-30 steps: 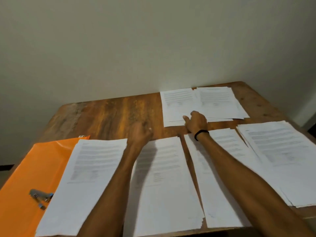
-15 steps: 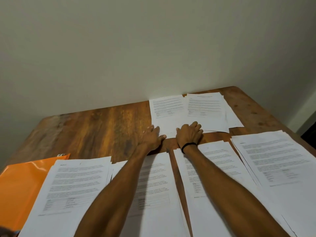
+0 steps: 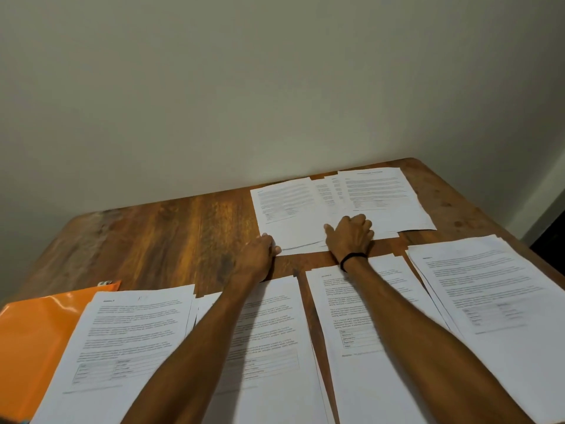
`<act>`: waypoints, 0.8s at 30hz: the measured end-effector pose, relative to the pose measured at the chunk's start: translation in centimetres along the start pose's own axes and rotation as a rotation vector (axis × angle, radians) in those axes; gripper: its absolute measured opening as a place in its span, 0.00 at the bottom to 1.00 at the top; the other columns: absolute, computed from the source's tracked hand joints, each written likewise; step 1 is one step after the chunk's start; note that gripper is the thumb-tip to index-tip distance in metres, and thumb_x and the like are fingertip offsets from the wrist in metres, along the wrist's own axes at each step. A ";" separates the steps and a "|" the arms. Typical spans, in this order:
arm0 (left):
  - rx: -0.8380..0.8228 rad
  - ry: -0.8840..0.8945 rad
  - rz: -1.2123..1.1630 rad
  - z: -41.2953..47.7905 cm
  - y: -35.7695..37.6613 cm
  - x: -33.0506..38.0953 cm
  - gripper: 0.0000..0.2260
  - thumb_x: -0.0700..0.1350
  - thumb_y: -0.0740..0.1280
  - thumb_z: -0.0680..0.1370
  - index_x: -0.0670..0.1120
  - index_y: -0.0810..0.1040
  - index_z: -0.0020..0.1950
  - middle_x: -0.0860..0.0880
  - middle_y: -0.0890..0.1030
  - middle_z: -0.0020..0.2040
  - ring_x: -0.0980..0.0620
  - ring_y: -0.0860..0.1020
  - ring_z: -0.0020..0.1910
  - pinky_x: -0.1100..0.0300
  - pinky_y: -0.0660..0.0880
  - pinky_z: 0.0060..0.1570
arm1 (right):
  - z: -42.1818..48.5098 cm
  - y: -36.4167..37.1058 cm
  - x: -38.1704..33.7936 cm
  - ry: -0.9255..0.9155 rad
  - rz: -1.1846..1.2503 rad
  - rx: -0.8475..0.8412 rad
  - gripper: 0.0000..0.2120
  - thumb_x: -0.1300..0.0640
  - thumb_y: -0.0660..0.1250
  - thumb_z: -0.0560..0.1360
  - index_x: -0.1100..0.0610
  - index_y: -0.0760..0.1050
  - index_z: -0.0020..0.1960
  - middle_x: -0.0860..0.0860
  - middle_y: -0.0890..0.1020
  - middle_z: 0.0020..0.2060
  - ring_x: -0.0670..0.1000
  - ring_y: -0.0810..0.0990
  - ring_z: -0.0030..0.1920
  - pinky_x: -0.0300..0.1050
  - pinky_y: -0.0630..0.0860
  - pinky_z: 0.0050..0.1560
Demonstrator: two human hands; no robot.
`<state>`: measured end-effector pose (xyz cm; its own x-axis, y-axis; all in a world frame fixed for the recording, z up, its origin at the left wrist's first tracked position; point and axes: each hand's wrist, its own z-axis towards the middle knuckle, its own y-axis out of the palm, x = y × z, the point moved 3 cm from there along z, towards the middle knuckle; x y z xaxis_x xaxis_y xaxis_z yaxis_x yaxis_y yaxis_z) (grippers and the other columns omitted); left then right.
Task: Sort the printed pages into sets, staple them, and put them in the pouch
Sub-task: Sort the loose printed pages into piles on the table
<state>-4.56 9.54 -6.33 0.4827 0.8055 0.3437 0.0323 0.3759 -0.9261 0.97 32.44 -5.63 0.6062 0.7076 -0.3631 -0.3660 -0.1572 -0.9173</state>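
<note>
Right hand [image 3: 351, 237] loosely bent, pressing far pages [image 3: 290, 206] beneath it, left hand [image 3: 258, 255] at their near corner, grip unclear

L hand [image 3: 258, 255] maybe, R hand [image 3: 351, 237] on far pgs [image 3: 290, 203]

A plain pale wall [image 3: 214, 87] fills the upper half, dimly lit; a worn wooden tabletop [image 3: 171, 234] with streaked brown grain stands against it; at the far right a side wall [image 3: 547, 166] forms a corner; a dark gap [image 3: 552, 237] shows below it.
</note>
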 end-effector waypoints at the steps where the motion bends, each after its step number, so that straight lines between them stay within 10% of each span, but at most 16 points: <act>1: 0.019 0.002 0.031 -0.4 -0.1 -0.1 0.06 0.52 0.60 0.84 0.51 0.73 0.50 0.51 0.80 0.48 0.56 0.77 0.42 0.58 0.78 0.44 | -0.2 0.3 -0.6 -0.026 0.018 -0.032 0.28 0.35 0.63 0.77 0.60 0.77 0.59 0.60 0.73 0.61 0.60 0.71 0.62 0.56 0.68 0.62; 8: 0.021 -0.070 -0.315 -1.8 0.0 -2.0 0.12 0.51 0.56 0.85 0.47 0.75 0.51 0.49 0.79 0.43 0.53 0.78 0.41 0.55 0.76 0.44 | -2.7 2.7 -5.2 -0.042 0.007 -0.168 0.30 0.37 0.65 0.76 0.61 0.76 0.64 0.62 0.72 0.67 0.62 0.65 0.70 0.59 0.60 0.74; 17: 0.066 -0.492 -1.219 -1.4 -2.4 -4.3 0.21 0.65 0.57 0.80 0.49 0.74 0.56 0.52 0.78 0.54 0.53 0.76 0.58 0.54 0.70 0.65 | -7.9 -1.1 -10.9 -0.338 0.942 -0.102 0.18 0.62 0.66 0.80 0.59 0.75 0.70 0.54 0.79 0.66 0.51 0.75 0.65 0.37 0.70 0.65; 20: 0.040 -0.589 -1.306 -1.0 -3.3 -4.6 0.24 0.66 0.64 0.76 0.50 0.73 0.63 0.50 0.81 0.57 0.49 0.80 0.56 0.52 0.77 0.56 | -8.8 -1.0 -11.6 -0.201 1.110 -0.267 0.17 0.60 0.67 0.80 0.57 0.76 0.69 0.53 0.81 0.63 0.53 0.78 0.63 0.49 0.79 0.61; 24: 0.091 -0.648 -1.330 -1.7 -3.8 -5.8 0.08 0.42 0.70 0.79 0.48 0.77 0.57 0.45 0.84 0.53 0.44 0.82 0.49 0.48 0.81 0.47 | -8.4 -0.4 -11.3 -0.086 1.210 -0.479 0.17 0.41 0.61 0.81 0.50 0.77 0.62 0.51 0.83 0.57 0.54 0.82 0.56 0.52 0.84 0.51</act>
<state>-5.98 2.68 -5.07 -0.3229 -0.0949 0.9417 0.0616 0.9907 0.1209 0.19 18.72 -2.55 0.0181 -0.0158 -0.9997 -0.3475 -0.9376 0.0086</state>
